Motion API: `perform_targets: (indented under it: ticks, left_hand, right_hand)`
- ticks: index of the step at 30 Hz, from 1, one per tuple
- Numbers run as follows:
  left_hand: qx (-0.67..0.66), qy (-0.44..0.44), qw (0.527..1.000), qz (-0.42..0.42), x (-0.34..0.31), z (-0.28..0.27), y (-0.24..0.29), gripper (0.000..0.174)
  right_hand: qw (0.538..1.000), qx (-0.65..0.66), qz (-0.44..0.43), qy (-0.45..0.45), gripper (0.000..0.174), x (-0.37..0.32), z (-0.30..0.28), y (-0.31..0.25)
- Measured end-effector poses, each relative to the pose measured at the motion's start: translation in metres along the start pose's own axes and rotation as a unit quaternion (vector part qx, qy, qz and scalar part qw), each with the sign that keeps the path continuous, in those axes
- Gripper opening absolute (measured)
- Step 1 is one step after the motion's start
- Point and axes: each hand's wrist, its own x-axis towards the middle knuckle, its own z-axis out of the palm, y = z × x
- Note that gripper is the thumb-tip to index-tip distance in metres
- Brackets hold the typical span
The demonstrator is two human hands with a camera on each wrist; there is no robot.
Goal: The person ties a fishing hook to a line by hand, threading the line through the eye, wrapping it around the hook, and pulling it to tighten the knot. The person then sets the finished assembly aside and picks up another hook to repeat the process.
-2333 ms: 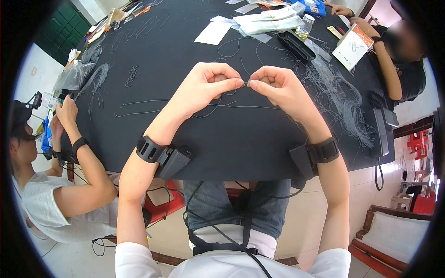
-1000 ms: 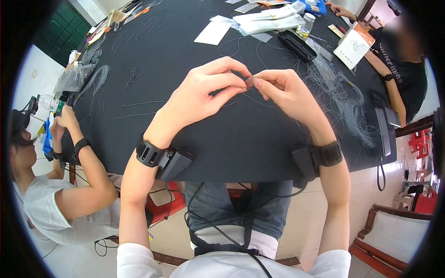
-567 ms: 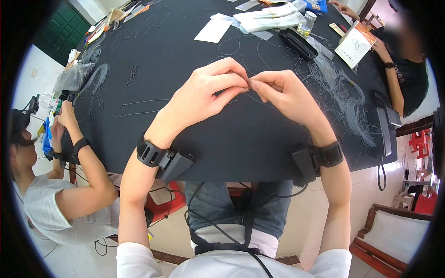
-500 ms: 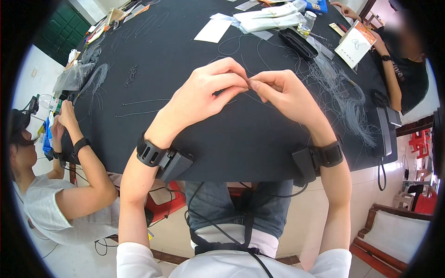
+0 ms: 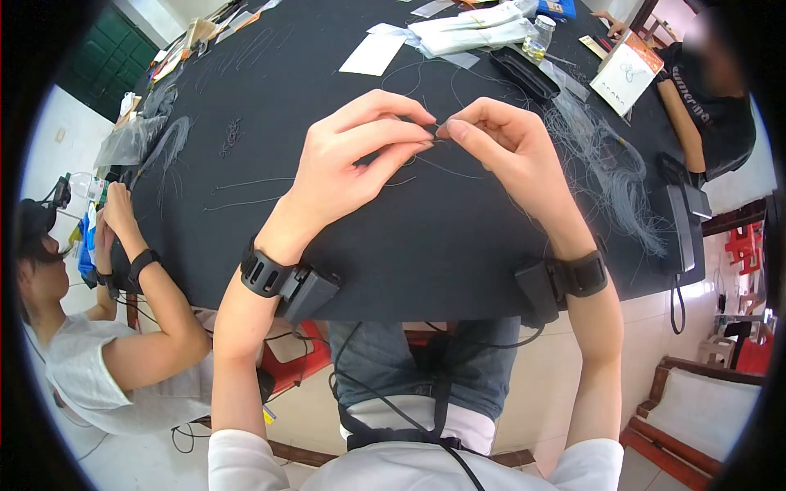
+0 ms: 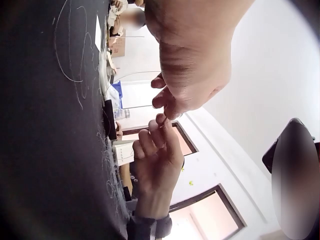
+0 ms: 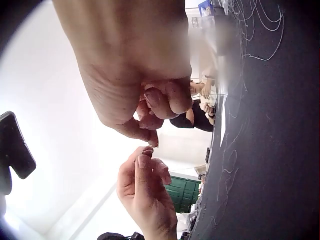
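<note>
My left hand [image 5: 348, 151] and right hand [image 5: 512, 147] are raised over the black table, fingertips close together. Each pinches a thin grey cord [image 5: 450, 171] between thumb and fingers, and part of it trails below them. What the cord does right at the fingertips is too fine to make out. In the left wrist view, the right hand [image 6: 160, 165] has its thumb and index tips just under the left hand's. The right wrist view has the left hand [image 7: 145, 192] pinching below the right fingertips.
Cord lengths [image 5: 254, 185] and a dark tangled clump [image 5: 232, 137] lie to the left. A large bundle of grey strands [image 5: 614, 184] spreads at right, near a black tray [image 5: 524, 75], a jar [image 5: 539, 38] and a white box [image 5: 626, 75]. People sit at both sides.
The two hands were touching at the fingertips half a second ago; now they have drawn slightly apart and up, the right hand more tilted, with cord between them.
</note>
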Motion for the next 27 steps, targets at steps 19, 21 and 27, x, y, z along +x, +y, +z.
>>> perform_targets:
  ticks: [19, 21, 27]
  left_hand:
    - [-0.001, 0.016, 0.999, 0.046, 0.0022, -0.0031, 0.0076, 0.015]
    - [0.0, 0.012, 0.999, 0.044, 0.0024, -0.0033, 0.008, 0.015]
    - [-0.001, 0.011, 0.999, 0.038, 0.0017, -0.0029, 0.008, 0.015]
  right_hand:
    - [0.999, 0.039, -0.025, -0.02, 0.014, -0.0039, 0.0035, -0.0027]
    - [0.999, 0.035, -0.015, -0.025, 0.014, -0.0041, 0.0031, -0.0038]
    - [0.999, 0.029, -0.024, -0.026, 0.014, -0.0038, 0.0034, -0.0034]
